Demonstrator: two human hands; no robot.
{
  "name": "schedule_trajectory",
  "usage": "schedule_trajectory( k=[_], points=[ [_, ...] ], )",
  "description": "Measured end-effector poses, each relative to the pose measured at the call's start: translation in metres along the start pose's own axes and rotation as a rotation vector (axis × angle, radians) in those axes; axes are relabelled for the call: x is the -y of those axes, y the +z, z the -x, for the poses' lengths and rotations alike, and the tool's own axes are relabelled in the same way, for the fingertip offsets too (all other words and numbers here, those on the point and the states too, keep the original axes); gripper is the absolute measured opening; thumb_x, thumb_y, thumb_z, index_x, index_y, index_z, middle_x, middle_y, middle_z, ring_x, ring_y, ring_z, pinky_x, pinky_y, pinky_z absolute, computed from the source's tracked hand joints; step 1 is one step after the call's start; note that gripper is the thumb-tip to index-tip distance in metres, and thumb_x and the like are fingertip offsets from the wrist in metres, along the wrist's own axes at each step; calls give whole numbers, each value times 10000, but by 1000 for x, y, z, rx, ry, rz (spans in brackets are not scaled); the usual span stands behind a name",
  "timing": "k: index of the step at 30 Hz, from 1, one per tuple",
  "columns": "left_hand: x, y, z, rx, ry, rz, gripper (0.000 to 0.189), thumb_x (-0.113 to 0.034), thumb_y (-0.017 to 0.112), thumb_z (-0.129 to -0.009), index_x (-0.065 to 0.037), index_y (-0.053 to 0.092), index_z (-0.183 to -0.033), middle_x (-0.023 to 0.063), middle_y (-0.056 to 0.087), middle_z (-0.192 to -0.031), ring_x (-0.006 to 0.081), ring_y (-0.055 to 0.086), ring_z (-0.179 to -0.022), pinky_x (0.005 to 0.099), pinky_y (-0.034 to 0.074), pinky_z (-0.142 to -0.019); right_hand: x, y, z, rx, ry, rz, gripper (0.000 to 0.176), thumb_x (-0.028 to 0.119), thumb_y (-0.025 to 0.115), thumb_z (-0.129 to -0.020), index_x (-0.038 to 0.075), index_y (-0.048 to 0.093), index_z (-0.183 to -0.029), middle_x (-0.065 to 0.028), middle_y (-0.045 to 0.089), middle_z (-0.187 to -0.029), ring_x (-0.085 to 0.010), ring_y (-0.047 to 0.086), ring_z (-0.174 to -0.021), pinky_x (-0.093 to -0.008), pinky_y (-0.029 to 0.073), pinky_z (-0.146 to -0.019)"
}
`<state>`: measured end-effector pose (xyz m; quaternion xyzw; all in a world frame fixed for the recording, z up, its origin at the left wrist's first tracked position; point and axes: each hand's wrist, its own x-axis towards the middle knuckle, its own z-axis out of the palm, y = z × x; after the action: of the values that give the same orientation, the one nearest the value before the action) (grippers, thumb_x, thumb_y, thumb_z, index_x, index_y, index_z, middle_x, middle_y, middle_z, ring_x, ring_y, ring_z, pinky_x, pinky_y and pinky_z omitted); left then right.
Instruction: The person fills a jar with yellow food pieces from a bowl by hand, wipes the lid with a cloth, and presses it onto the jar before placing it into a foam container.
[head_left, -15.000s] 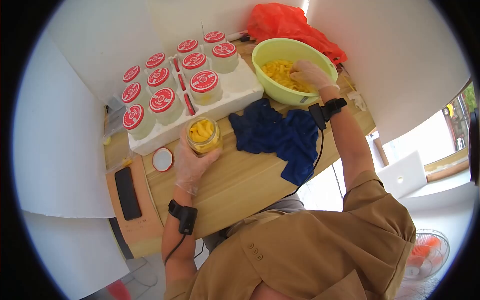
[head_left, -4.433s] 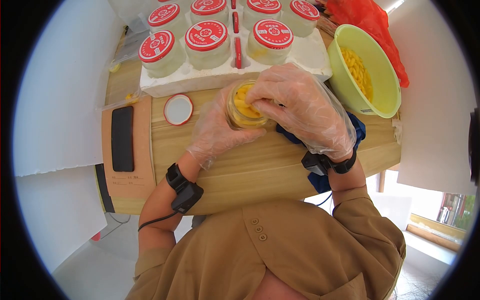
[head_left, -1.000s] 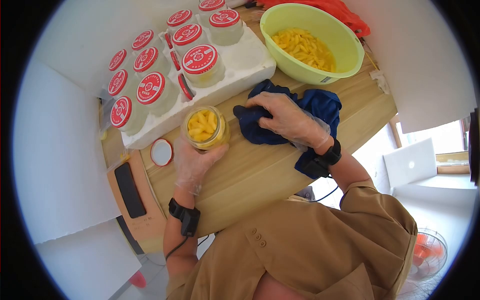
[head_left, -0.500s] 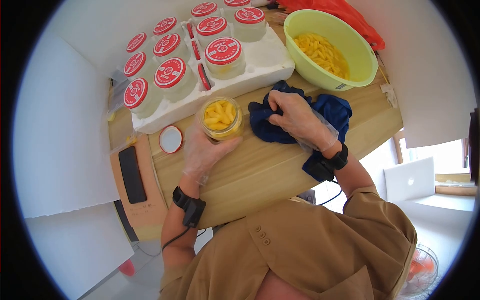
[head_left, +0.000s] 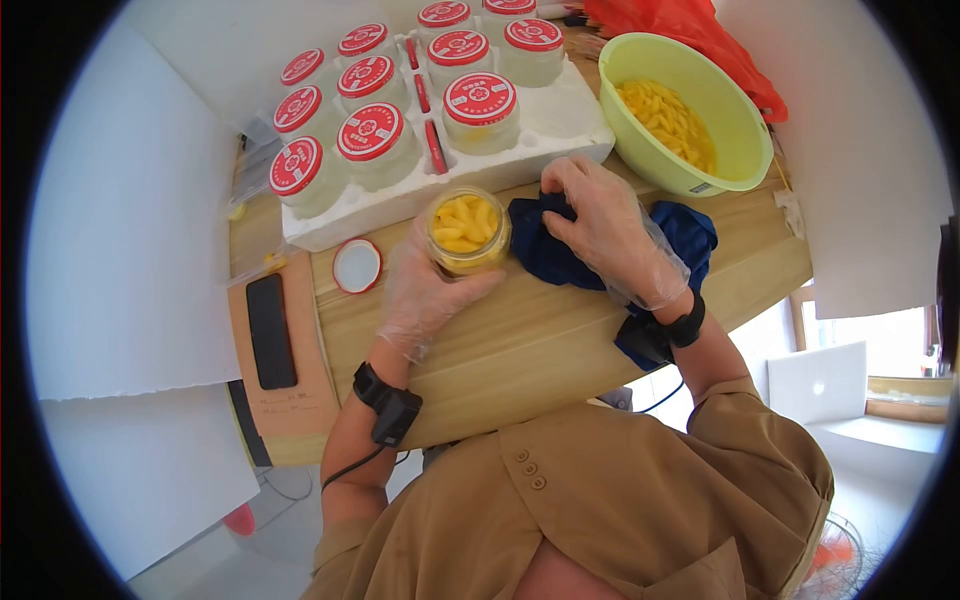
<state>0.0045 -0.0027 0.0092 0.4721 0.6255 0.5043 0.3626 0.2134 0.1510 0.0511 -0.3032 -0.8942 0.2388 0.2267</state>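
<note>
Glass jar (head_left: 467, 259) of yellow pieces (head_left: 464, 222), green basin (head_left: 643, 151) holding more

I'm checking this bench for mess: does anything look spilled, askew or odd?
A small yellow bit lies just beyond the black phone, well away from the green basin; perhaps a stray scrap, though too small to tell. Otherwise nothing stands out.

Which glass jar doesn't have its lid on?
The jar in the left hand, in front of the white foam tray: it's open, while the tray's other jars wear red lids.
</note>
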Motion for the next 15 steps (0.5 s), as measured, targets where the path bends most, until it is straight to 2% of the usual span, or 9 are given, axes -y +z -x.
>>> schedule_trajectory(
  k=[2, 5, 8, 11, 15],
  points=[
    [-2, 0, 1, 3, -9, 13, 859, -184, 986, -725, -22, 556, -1451, 60, 728, -1320, 146, 685, -1201, 338, 534, -1065, 12, 0, 0, -102, -69, -93, 338, 61, 710, -850, 62, 641, -1181, -182, 667, -1057, -427, 667, -980, -493, 547, -841],
    [3, 0, 1, 0, 3, 27, 867, -186, 988, -724, -23, 553, -1456, 62, 724, -1329, 149, 685, -1205, 341, 533, -1069, 21, 1, -1, -106, -108, -136, 387, 50, 694, -865, 64, 638, -1247, -186, 660, -1136, -419, 670, -995, -483, 553, -858],
    [-1, 0, 1, -4, 13, 38, 869, -192, 988, -725, -20, 552, -1456, 68, 722, -1331, 157, 684, -1210, 345, 534, -1070, 15, 16, -2, -97, -126, -204, 429, 46, 696, -877, 59, 644, -1303, -185, 675, -1141, -386, 684, -973, -449, 564, -833],
    [-8, 1, 4, -32, 8, -31, 874, -207, 988, -728, -18, 548, -1460, 73, 720, -1331, 164, 683, -1214, 347, 533, -1070, 14, 20, 0, -1, -34, -317, 451, 45, 705, -880, 48, 652, -1328, -181, 693, -1147, -340, 697, -954, -410, 570, -799],
    [-10, 0, 5, -42, 34, -54, 881, -221, 987, -730, -16, 544, -1463, 76, 717, -1333, 170, 679, -1223, 352, 529, -1078, 3, 30, -1, -2, -59, -372, 448, 45, 712, -876, 36, 660, -1321, -177, 706, -1131, -300, 709, -964, -387, 579, -805]
  ],
)
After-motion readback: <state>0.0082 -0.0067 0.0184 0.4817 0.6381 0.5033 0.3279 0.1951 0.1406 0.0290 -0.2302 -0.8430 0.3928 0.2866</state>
